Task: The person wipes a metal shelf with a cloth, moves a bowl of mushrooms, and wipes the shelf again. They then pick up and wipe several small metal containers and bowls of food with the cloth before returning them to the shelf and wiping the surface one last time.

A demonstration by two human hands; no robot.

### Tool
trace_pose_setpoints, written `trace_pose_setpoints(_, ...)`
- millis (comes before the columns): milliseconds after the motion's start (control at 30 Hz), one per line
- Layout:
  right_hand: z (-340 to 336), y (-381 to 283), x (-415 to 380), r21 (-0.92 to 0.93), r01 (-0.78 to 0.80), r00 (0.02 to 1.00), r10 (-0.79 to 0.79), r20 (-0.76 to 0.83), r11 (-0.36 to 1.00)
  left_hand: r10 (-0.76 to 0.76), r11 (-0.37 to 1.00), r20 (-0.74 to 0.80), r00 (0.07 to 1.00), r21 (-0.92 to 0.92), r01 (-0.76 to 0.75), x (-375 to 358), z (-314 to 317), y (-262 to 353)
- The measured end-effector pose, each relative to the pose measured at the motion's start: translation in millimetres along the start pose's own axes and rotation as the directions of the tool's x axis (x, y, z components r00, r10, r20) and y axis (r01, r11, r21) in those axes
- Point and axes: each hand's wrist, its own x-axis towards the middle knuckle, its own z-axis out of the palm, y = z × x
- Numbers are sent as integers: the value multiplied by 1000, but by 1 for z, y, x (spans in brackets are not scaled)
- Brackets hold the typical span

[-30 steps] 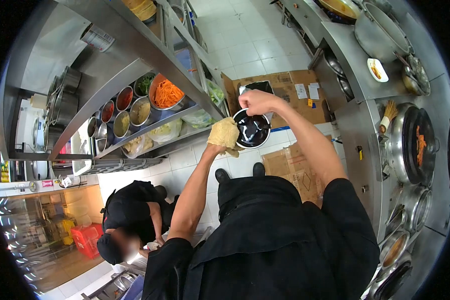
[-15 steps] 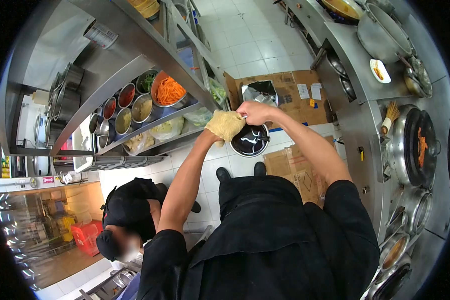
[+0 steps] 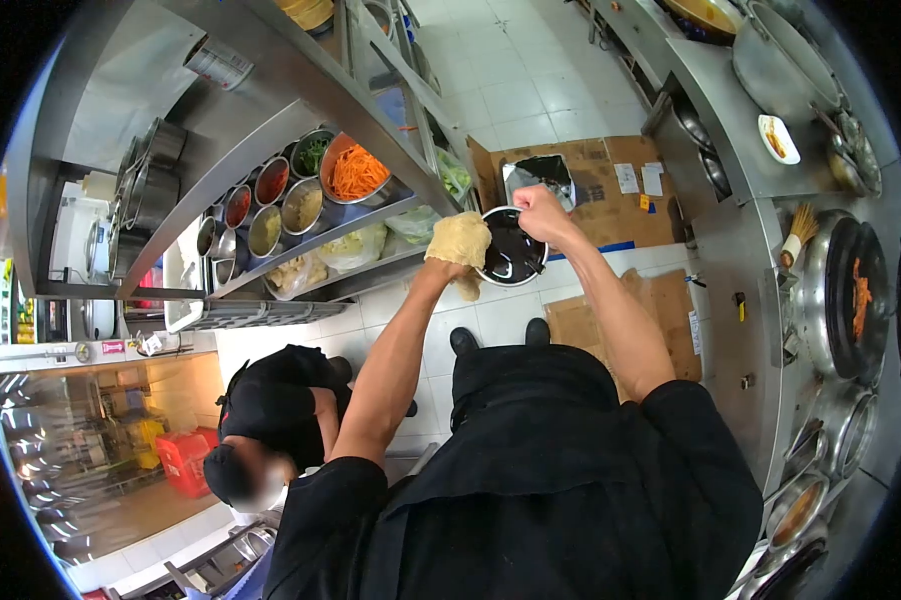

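Observation:
My left hand (image 3: 455,262) is wrapped in a tan cloth (image 3: 459,238) and closed on it at the left rim of a round metal pot (image 3: 502,281). Dark, shiny stuff (image 3: 512,252) covers the inside of the pot, which is held above the floor. At the pot's upper right edge is my right hand (image 3: 543,212), its fingers curled into a fist. Whatever that fist holds is hidden by the fingers.
To the left, a steel shelf holds tubs of shredded carrot (image 3: 357,172) and other ingredients. A lined bin (image 3: 541,178) stands on flattened cardboard (image 3: 611,200) ahead. A black wok (image 3: 849,295) sits on the right counter. A co-worker (image 3: 281,410) bends down at lower left.
My right hand has moved away from the left hand to the pot's upper right side. Fewer white streaks show on the dark contents. The whole view has shifted slightly.

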Motion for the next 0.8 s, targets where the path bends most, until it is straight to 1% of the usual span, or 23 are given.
trace_pose_setpoints(33,1,0,0,20,-15,998,16,-63,1000,-40,999,-9,999,21,40,-2,5,1)
trace_pose_setpoints(67,4,4,0,40,-29,992,34,-124,999,-37,999,-4,999,20,37,-4,6,4)
trace_pose_setpoints(100,7,8,0,47,-35,981,43,-190,998,-100,995,-27,995,9,101,-6,7,7)
trace_pose_setpoints(133,11,11,0,49,-37,981,45,-190,998,-165,986,-50,985,-2,166,-9,8,10)
trace_pose_setpoints(167,14,11,-1,69,-38,962,55,-266,997,-158,987,-232,960,-76,144,-13,15,12)
trace_pose_setpoints(200,16,12,0,87,-36,939,63,-339,996,-163,986,-234,959,-78,148,-16,21,14)
trace_pose_setpoints(233,19,12,-1,101,-44,919,80,-386,994,-242,970,-208,948,-71,232,-19,28,16)
trace_pose_setpoints(267,22,12,-1,101,-43,921,78,-381,994,-321,947,-180,930,-62,315,-21,31,21)
trace_pose_setpoints(300,25,11,-1,115,-117,901,154,-405,986,-369,929,-221,903,-79,360,-25,41,23)
trace_pose_setpoints(333,28,11,-2,131,-192,875,231,-426,973,-376,927,-221,900,-80,367,-28,51,26)
trace_pose_setpoints(367,29,7,-5,138,-183,859,227,-459,973,-433,901,-250,866,-108,420,-31,57,31)
trace_pose_setpoints(400,35,12,-6,136,-184,863,226,-452,974,-489,872,-277,827,-139,469,-34,69,35)
trace_pose_setpoints(433,42,17,-6,154,-211,827,260,-498,965,-562,826,-365,742,-288,484,-37,86,37)
trace_pose_setpoints(467,46,18,-8,173,-237,788,294,-541,956,-568,823,-364,738,-290,489,-40,91,37)
trace_pose_setpoints(500,50,19,-13,201,-241,761,313,-568,949,-559,824,-362,746,-339,453,-44,96,38)
trace_pose_setpoints(533,56,20,-18,198,-240,768,311,-560,950,-549,824,-365,752,-384,416,-48,99,37)
trace_pose_setpoints(567,60,26,-18,217,-263,747,341,-570,940,-594,791,-115,797,-268,550,-43,89,31)
trace_pose_setpoints(600,62,31,-17,237,-287,724,373,-580,928,-599,788,-124,791,-268,554,-45,94,24)
trace_pose_setpoints(667,60,35,-18,214,-309,750,375,-545,927,-464,881,-198,863,-202,427,-53,104,15)
trace_pose_setpoints(700,56,31,-21,194,-313,799,368,-475,930,-456,887,-43,889,-104,450,-46,83,16)
trace_pose_setpoints(733,51,26,-23,173,-315,842,359,-403,933,-453,889,-45,891,-104,446,-44,72,17)
trace_pose_setpoints(767,42,23,-25,108,-266,909,287,-302,958,-460,886,-9,888,-77,458,-43,69,15)
trace_pose_setpoints(800,37,18,-24,109,-267,907,288,-307,957,-468,882,30,883,-51,468,-43,66,13)
